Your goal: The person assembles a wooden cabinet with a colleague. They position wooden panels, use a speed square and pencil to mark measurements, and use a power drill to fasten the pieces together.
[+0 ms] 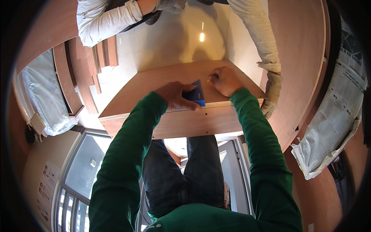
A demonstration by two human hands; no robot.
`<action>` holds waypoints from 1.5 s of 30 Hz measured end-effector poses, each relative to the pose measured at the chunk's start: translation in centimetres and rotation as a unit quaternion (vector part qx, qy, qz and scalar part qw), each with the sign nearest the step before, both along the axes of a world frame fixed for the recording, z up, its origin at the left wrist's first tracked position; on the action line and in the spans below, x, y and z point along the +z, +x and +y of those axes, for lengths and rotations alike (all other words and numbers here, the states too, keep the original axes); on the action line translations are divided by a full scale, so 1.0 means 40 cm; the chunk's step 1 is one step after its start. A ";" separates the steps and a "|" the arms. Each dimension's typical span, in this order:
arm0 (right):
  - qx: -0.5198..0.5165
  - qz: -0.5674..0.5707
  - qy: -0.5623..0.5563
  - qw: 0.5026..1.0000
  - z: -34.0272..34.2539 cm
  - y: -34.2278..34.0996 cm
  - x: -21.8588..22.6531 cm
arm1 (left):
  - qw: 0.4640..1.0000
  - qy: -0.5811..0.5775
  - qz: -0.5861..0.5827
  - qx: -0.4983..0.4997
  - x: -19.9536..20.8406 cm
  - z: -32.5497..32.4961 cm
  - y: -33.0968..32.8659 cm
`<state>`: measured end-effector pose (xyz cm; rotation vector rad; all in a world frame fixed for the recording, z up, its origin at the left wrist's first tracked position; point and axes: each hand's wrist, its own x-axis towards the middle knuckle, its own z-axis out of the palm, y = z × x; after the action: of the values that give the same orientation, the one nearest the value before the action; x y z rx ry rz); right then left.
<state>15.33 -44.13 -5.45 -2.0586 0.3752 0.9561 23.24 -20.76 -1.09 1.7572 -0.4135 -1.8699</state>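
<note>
Item 1: blue, flat-sided rectangular block (199, 96), atop pinkish-brown plywood box (174, 124), nr front edge. 
L hand (176, 95): at block's 9 o'clock, thumb & fingers spread round it, gripping. 
R hand (227, 80): 2 o'clock, curled, pinching sm. yellow item (208, 81), type unclear. 
Co-worker's grey-beige gloved hand (273, 92): approx. 3 o'clock, by box end.

Desk (174, 74): reddish-brown plywood, flat top, layered edge showing along the front. Front panel (179, 124) drops below that edge, few small dark dots in it. On top: blue piece (198, 94), at the front edge, roughly mid-length, partly hidden.
</note>
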 end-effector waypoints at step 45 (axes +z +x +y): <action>0.188 -0.063 0.018 0.980 0.048 0.060 0.173 | 0.998 0.023 -0.040 -0.047 -0.015 0.006 0.002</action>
<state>17.75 -42.20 1.48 -2.1861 -0.1044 1.0329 23.34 -20.51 -1.71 1.8772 -0.4959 -1.8914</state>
